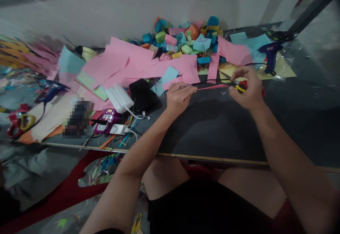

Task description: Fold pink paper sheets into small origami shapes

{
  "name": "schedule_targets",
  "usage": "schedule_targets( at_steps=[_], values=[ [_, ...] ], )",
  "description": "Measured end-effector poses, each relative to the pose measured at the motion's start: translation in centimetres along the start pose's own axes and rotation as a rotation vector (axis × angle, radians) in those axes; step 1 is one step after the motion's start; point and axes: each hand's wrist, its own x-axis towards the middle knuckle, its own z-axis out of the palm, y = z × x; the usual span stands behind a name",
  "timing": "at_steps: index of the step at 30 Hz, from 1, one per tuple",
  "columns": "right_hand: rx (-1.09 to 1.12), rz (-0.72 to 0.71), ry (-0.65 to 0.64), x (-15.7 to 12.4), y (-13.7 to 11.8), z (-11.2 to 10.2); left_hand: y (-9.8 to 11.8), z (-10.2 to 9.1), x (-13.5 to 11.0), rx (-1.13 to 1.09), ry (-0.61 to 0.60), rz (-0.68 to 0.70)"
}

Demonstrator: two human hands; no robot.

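Observation:
My left hand point(180, 95) is closed, its fingers pinching one end of a narrow pink paper strip point(212, 87). The strip stretches to the right, low over the dark table point(212, 131), and its far end comes close to my right hand point(248, 87). That hand is closed around scissors point(241, 87) with yellow and red handles, their blades angled up and to the left. My fingers partly cover the handles. Just behind both hands lie pink paper sheets point(190, 69) and a black cord.
Folded colored paper pieces point(186, 39) are heaped at the back. A blue glue gun point(271, 56) rests at right, another glue gun point(51, 89) at left. Left of my arm are a white device point(119, 98), a black pouch point(142, 94), a purple power strip point(106, 120) and other scissors point(20, 120).

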Motion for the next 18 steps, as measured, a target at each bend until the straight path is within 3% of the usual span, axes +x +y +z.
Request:
schedule_targets(
  at_steps=[3, 10, 14, 18],
  values=[
    [0.015, -0.066, -0.046, 0.3, -1.3, 0.4, 0.4, -0.1, 0.2, -0.005, 0.010, 0.008],
    [0.071, 0.021, -0.049, 0.4, -2.4, 1.2, 1.0, -0.3, 0.9, -0.067, 0.087, 0.103],
    [0.179, 0.113, -0.009, 0.1, -2.2, 1.5, 0.9, -0.2, 0.6, -0.069, 0.001, 0.067],
    [0.317, 0.190, 0.053, -0.2, -1.9, 1.9, 1.1, -0.4, 0.4, -0.147, -0.176, -0.066]
  ],
)
